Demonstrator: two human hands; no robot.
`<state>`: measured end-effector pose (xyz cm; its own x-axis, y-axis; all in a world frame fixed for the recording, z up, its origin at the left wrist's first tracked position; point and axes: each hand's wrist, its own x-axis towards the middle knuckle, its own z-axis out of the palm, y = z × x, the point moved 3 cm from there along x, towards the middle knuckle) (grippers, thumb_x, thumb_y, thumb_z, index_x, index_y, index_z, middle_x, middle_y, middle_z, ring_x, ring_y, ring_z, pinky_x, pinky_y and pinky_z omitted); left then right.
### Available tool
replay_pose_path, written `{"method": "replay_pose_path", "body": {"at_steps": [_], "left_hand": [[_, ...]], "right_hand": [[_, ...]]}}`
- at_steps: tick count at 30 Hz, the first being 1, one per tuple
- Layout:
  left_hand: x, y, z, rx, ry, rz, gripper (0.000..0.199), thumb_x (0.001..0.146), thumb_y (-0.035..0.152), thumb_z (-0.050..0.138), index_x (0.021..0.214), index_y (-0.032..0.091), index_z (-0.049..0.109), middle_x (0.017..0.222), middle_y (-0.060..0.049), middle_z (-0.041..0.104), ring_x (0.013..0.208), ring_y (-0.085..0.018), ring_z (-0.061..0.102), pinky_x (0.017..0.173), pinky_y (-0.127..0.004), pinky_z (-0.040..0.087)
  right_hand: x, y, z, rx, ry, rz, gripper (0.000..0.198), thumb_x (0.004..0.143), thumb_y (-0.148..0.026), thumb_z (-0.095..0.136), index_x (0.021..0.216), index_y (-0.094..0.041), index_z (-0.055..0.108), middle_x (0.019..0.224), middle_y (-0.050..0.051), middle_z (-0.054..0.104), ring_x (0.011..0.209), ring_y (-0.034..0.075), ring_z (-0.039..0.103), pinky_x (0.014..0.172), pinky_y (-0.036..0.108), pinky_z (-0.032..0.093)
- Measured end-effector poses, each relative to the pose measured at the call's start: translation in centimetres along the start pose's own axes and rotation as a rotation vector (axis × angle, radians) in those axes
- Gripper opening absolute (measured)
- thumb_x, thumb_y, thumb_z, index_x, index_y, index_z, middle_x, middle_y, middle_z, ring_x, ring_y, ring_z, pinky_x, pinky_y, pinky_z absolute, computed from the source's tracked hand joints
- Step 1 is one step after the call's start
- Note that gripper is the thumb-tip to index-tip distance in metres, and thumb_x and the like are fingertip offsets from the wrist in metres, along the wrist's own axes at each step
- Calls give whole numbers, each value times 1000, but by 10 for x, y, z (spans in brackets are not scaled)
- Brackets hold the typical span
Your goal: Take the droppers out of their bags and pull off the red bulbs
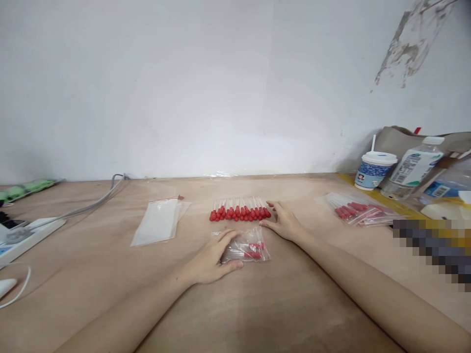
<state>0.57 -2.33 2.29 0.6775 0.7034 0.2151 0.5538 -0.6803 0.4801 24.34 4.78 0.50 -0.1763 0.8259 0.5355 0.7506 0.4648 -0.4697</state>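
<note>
Several droppers (pixel 239 212) with clear tubes and red bulbs lie in a row, bulbs toward me. In front of them a clear zip bag (pixel 235 255) lies flat with two red-bulbed droppers (pixel 253 255) inside. My left hand (pixel 215 255) rests at the bag's left side, thumb and fingers apart, fingertips over its upper edge. Beside the right end of the row, my right hand (pixel 283 220) is open, its thumb and fingers spread near the last bulbs. Whether its fingertips touch a bulb I cannot tell.
Flat, clear bags (pixel 156 223) lie to the left. Filled bags with red-bulbed droppers (pixel 358 211) are piled on the right. Farther right stand a blue-and-white cup (pixel 373 171) with a straw and a plastic bottle (pixel 412 169). A power strip (pixel 33 238) with a grey cable sits far left.
</note>
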Motion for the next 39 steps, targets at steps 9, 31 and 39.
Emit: {"method": "replay_pose_path", "body": {"at_steps": [9, 31, 39], "left_hand": [[0, 0, 0, -10, 6, 8, 60, 80, 45, 51, 131, 21, 30, 133, -11, 36, 118, -24, 39, 99, -42, 33], [0, 1, -1, 6, -12, 37, 51, 86, 35, 43, 132, 22, 27, 135, -9, 35, 121, -24, 37, 100, -44, 32], [-1, 2, -2, 16, -9, 47, 50, 87, 34, 42, 134, 24, 28, 136, -8, 35, 122, -23, 36, 101, -43, 32]], "right_hand": [[-36, -35, -15, 194, -60, -178, 18, 80, -34, 53, 74, -19, 60, 71, 3, 54, 71, 16, 51, 68, 31, 42], [-41, -71, -7, 251, -492, -172, 22, 68, -34, 66, 79, -17, 57, 79, 0, 56, 69, 13, 49, 62, 25, 38], [-45, -61, -4, 509, -458, -21, 15, 73, -28, 60, 83, -18, 54, 66, -3, 52, 57, 9, 45, 51, 21, 36]]}}
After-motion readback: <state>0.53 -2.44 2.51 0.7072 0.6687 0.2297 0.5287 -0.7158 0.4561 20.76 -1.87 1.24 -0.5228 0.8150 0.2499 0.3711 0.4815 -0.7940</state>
